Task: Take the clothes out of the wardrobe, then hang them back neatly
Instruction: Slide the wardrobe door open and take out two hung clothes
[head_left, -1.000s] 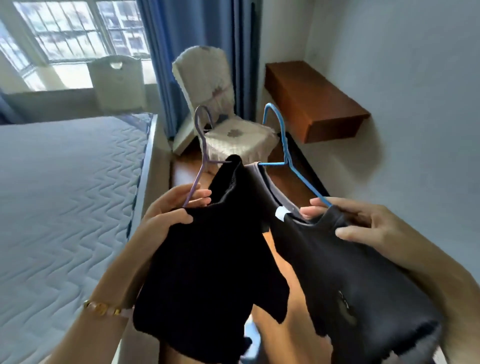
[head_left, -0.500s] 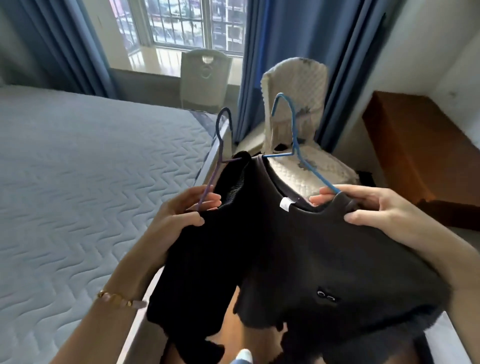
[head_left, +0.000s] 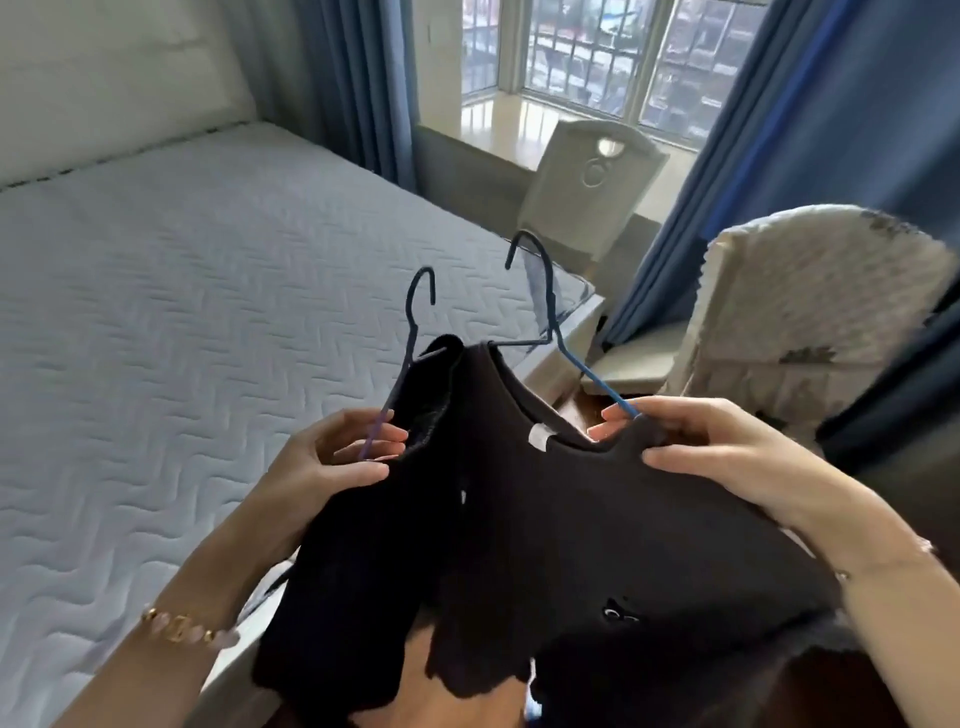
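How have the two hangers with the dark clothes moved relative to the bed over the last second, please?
Yes. The hangers have swung leftward: earlier their hooks stood against the covered chair, now against the mattress. The camera turned too.

this is looking like a bedroom in a home: a wide bed (head_left: 182, 322) with a quilted white mattress is filling the left side, a padded headboard (head_left: 119, 67) is standing behind it, blue curtains (head_left: 810, 130) are hanging beside a barred window (head_left: 597, 57), and two fabric-covered chairs (head_left: 810, 332) are sitting near the sill.
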